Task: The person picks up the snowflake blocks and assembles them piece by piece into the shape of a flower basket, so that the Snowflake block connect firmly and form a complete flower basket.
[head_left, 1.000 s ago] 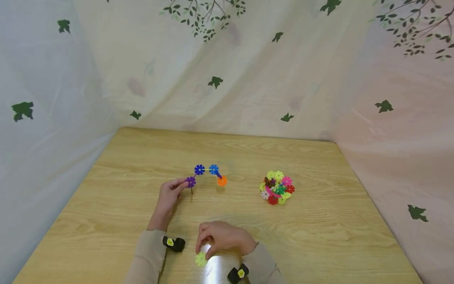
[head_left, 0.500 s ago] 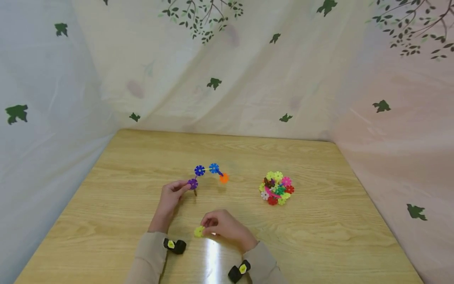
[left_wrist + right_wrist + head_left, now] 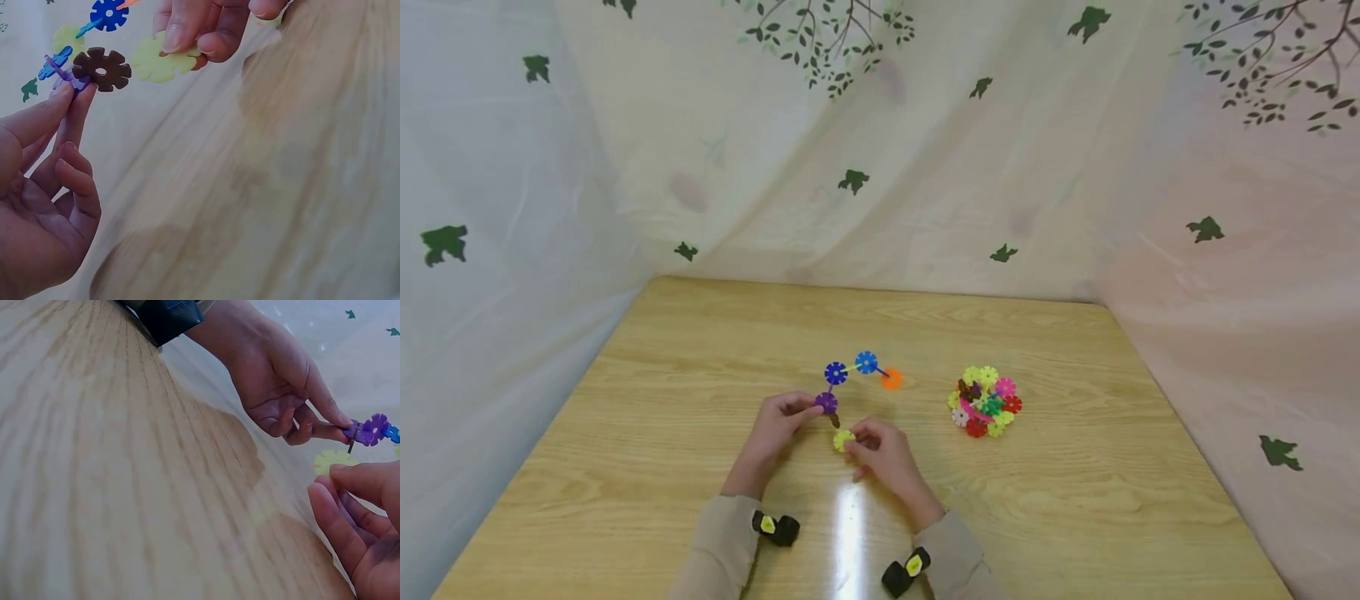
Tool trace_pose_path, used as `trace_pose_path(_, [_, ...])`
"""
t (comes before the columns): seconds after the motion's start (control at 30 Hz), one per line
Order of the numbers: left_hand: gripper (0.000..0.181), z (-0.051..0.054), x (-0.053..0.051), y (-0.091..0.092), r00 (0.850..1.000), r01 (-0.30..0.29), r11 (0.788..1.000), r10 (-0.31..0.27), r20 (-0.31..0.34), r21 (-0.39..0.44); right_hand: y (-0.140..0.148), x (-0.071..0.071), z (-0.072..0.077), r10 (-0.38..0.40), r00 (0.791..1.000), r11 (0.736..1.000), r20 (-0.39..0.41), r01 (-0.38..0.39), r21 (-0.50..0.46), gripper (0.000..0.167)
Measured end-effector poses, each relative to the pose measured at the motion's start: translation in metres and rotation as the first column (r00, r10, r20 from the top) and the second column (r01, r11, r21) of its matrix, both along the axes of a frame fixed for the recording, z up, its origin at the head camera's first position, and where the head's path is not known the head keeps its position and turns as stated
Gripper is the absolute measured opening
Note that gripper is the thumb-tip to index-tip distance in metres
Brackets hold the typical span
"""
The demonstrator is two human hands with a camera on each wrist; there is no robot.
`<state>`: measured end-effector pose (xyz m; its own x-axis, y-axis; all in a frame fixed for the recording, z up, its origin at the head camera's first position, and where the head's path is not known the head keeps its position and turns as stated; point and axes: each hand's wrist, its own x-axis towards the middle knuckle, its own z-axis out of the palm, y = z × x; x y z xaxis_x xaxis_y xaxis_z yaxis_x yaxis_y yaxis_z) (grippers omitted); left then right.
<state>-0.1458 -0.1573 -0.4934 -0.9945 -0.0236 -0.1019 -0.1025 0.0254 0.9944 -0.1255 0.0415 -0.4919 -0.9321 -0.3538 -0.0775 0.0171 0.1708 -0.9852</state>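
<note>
My left hand [image 3: 777, 427] pinches a purple snowflake disc [image 3: 827, 403] between thumb and fingertips. This disc belongs to a curved chain of notched plastic discs, held up over the table. Along it come a dark blue disc [image 3: 836, 373], a lighter blue disc [image 3: 867, 362] and an orange disc [image 3: 892, 379] at the far end. At the near end a brown disc [image 3: 103, 70] sticks out beside the left fingertips. My right hand [image 3: 889, 461] pinches a light yellow disc [image 3: 164, 60] very close to the brown one; whether they touch I cannot tell.
A pile of joined or heaped discs [image 3: 985, 402] in yellow, pink, red, green and white lies right of the chain on the wooden table [image 3: 1075, 500]. Pale cloth with printed leaves [image 3: 865, 233] hangs behind and at the sides.
My right hand has brought the yellow disc up and away from the table's near side to the brown disc. My left hand and the chain have shifted slightly right and nearer.
</note>
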Motion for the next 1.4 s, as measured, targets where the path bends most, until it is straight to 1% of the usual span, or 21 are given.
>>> trace_pose_path(0.1, [0.014, -0.001, 0.0, 0.001, 1.0, 0.028, 1.0, -0.028, -0.006, 0.0, 0.0, 0.0, 0.002, -0.017, 1.0, 1.0, 0.012, 0.017, -0.008, 0.015])
trace_pose_path(0.23, [0.014, -0.003, 0.0, 0.001, 0.998, 0.055, 0.998, -0.055, -0.008, -0.005, 0.001, -0.002, -0.005, -0.05, 0.999, 0.999, 0.0, 0.05, 0.003, 0.018])
trace_pose_path(0.4, [0.009, -0.005, 0.001, -0.001, 0.999, 0.051, 0.999, -0.051, 0.016, -0.01, 0.0, -0.005, -0.012, -0.068, 0.997, 0.997, -0.037, 0.069, 0.043, 0.022])
trace_pose_path(0.6, [0.007, -0.005, 0.001, -0.001, 0.998, 0.06, 0.998, -0.059, 0.007, -0.009, 0.0, -0.003, -0.01, -0.069, 0.996, 0.996, -0.049, 0.072, 0.048, 0.021])
trace_pose_path(0.63, [0.009, -0.005, 0.001, -0.001, 0.998, 0.062, 0.998, -0.062, 0.006, -0.008, 0.0, -0.001, -0.005, -0.063, 0.997, 0.997, -0.051, 0.066, 0.052, 0.02])
trace_pose_path(0.7, [0.01, -0.004, 0.002, -0.001, 0.998, 0.064, 0.998, -0.063, 0.009, -0.01, 0.001, -0.001, -0.005, -0.059, 0.997, 0.996, -0.059, 0.062, 0.057, 0.019])
trace_pose_path(0.83, [0.018, -0.003, 0.002, 0.001, 0.997, 0.08, 0.996, -0.08, 0.007, -0.029, 0.001, -0.001, -0.005, -0.066, 0.995, 0.997, -0.068, 0.07, 0.046, 0.02])
trace_pose_path(0.87, [0.019, -0.002, 0.002, 0.001, 0.996, 0.085, 0.996, -0.085, 0.005, -0.033, 0.001, -0.003, -0.01, -0.073, 0.995, 0.997, -0.068, 0.076, 0.035, 0.021])
trace_pose_path(0.97, [0.023, 0.0, 0.002, 0.002, 0.995, 0.102, 0.994, -0.102, -0.01, -0.043, 0.001, -0.002, -0.01, -0.079, 0.995, 0.997, -0.068, 0.08, 0.019, 0.021])
trace_pose_path(1.03, [0.023, 0.0, 0.002, 0.003, 0.995, 0.102, 0.994, -0.103, -0.017, -0.05, 0.002, -0.002, -0.009, -0.08, 0.994, 0.997, -0.071, 0.081, 0.014, 0.02])
trace_pose_path(1.13, [0.02, 0.001, 0.003, 0.005, 0.995, 0.096, 0.991, -0.099, -0.022, -0.095, 0.002, -0.002, -0.008, -0.087, 0.993, 0.996, -0.074, 0.088, 0.01, 0.018])
trace_pose_path(1.27, [0.014, 0.003, 0.004, 0.008, 0.995, 0.094, 0.982, -0.1, -0.028, -0.163, 0.002, -0.001, -0.008, -0.086, 0.993, 0.996, -0.08, 0.085, -0.01, 0.016])
trace_pose_path(1.33, [0.014, 0.003, 0.004, 0.01, 0.994, 0.096, 0.979, -0.105, -0.041, -0.179, 0.002, -0.001, -0.007, -0.083, 0.993, 0.996, -0.082, 0.082, -0.02, 0.016])
trace_pose_path(1.4, [0.014, 0.003, 0.004, 0.011, 0.992, 0.099, 0.98, -0.11, -0.056, -0.175, 0.002, 0.0, -0.007, -0.083, 0.992, 0.996, -0.097, 0.081, -0.023, 0.016])
